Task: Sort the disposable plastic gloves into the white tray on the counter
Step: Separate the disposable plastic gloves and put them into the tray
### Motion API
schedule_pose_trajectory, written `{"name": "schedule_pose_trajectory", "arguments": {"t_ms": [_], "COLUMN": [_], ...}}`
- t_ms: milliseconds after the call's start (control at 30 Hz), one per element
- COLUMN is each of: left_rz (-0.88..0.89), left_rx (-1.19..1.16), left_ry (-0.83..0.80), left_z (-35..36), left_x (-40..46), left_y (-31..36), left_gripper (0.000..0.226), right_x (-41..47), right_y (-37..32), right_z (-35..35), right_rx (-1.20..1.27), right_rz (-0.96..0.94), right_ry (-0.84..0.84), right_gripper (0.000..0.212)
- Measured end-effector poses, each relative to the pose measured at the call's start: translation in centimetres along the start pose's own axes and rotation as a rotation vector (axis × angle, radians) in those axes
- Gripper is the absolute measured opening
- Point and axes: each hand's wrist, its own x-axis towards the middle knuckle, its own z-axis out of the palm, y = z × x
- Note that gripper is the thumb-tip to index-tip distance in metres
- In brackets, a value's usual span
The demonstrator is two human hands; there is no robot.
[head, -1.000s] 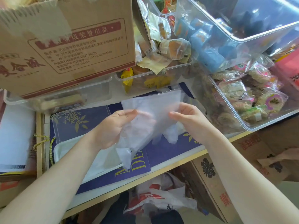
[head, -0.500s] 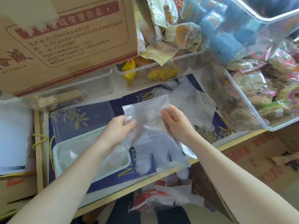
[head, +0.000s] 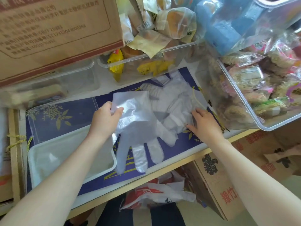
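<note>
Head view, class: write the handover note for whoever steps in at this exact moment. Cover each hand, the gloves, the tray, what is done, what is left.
Left hand: pinches the cuff of one plastic glove, whose fingers hang over the counter's front edge, just right of the white tray.
Right hand: fingers spread, touching the pile of loose gloves on the blue mat.
Done: the tray seems to hold some clear plastic already; how much is unclear.
Left: lay the held glove in the tray, then move the pile across.

Open blue mat (head: pixel 65 121) before white tray (head: pixel 31 162); snack bins (head: pixel 244 111) crowding right.
</note>
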Motion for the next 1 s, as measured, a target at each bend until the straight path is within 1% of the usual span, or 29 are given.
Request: {"name": "schedule_pose_trajectory", "arguments": {"t_ms": [100, 167, 233, 300, 333, 400, 433, 467, 533, 600, 667, 700, 767, 800, 833, 867, 900, 933, 1000], "left_rz": [0.021, 0.038, 0.058, 0.066, 0.075, 0.101, 0.109, 0.118, 0.137, 0.152, 0.157, 0.162, 0.191, 0.206, 0.215, 0.214, 0.207, 0.193, 0.167], "left_rx": [-0.073, -0.102, -0.138, -0.158, -0.161, -0.166, -0.176, -0.195, -0.247, -0.285, -0.294, -0.292, -0.307, -0.32, -0.332, -0.345, -0.361, -0.371, -0.373], "left_ry": [-0.02, -0.047, -0.056, -0.052, -0.051, -0.048, -0.047, -0.046, -0.039, -0.031, -0.016, -0.01, -0.007, -0.016, -0.031, -0.05, -0.072, -0.094, -0.113], "left_z": [0.1, -0.1, -0.2, -0.5, -0.7, -1.3, -1.6, -1.9, -2.6, -3.2, -3.8, -4.1, -4.6, -4.8, -5.0, -5.0, -5.1, -5.1, -5.2], "left_x": [0.1, -0.2, -0.5, -0.9, -1.0, -1.2, -1.3, -1.3, -1.3, -1.2, -1.4, -1.6, -2.1, -2.4, -2.9, -3.2, -3.5, -3.7, -3.9], "left_y": [0.5, 0.9, 1.0, 1.0, 1.0, 1.0, 1.1, 1.2, 1.4, 1.6, 2.2, 2.5, 3.3, 3.6, 4.0, 4.2, 4.3, 4.3, 3.9], "left_gripper": [0.027, 0.016, 0.013, 0.014, 0.014, 0.021, 0.024, 0.025, 0.025, 0.023, 0.022, 0.023, 0.026, 0.027, 0.028, 0.028, 0.029, 0.029, 0.029], "right_x": [-0.7, -1.0, -1.1, -1.3, -1.5, -2.2, -2.7, -3.2, -4.5, -5.7, -6.7, -7.0, -7.5, -7.6, -7.7, -7.8, -8.0, -8.1, -8.0], "right_y": [0.5, 1.0, 1.2, 0.9, 0.6, -0.2, -0.7, -1.3, -3.1, -4.6, -6.0, -6.6, -7.6, -8.2, -8.8, -9.3, -9.8, -10.2, -10.8], "right_z": [0.7, 0.8, 0.0, -1.5, -2.6, -5.0, -6.4, -7.8, -10.9, -13.7, -16.2, -17.2, -18.7, -19.2, -19.5, -19.5, -19.5, -19.6, -19.8], "right_rx": [0.02, 0.154, 0.352, 0.496, 0.519, 0.572, 0.628, 0.7, 0.834, 0.854, 0.808, 0.767, 0.593, 0.49, 0.417, 0.399, 0.439, 0.568, 0.961], "right_rz": [-0.075, -0.064, 0.017, 0.074, 0.06, -0.022, -0.085, -0.149, -0.253, -0.376, -0.492, -0.538, -0.638, -0.684, -0.722, -0.746, -0.74, -0.708, -0.664], "right_ry": [0.096, 0.142, 0.213, 0.355, 0.461, 0.625, 0.659, 0.657, 0.58, 0.462, 0.351, 0.305, 0.259, 0.264, 0.272, 0.278, 0.269, 0.217, 0.066], "right_gripper": [0.038, 0.033, 0.03, 0.026, 0.022, 0.015, 0.015, 0.016, 0.012, 0.003, 0.019, 0.023, 0.021, 0.02, 0.021, 0.022, 0.021, 0.019, 0.023]}}
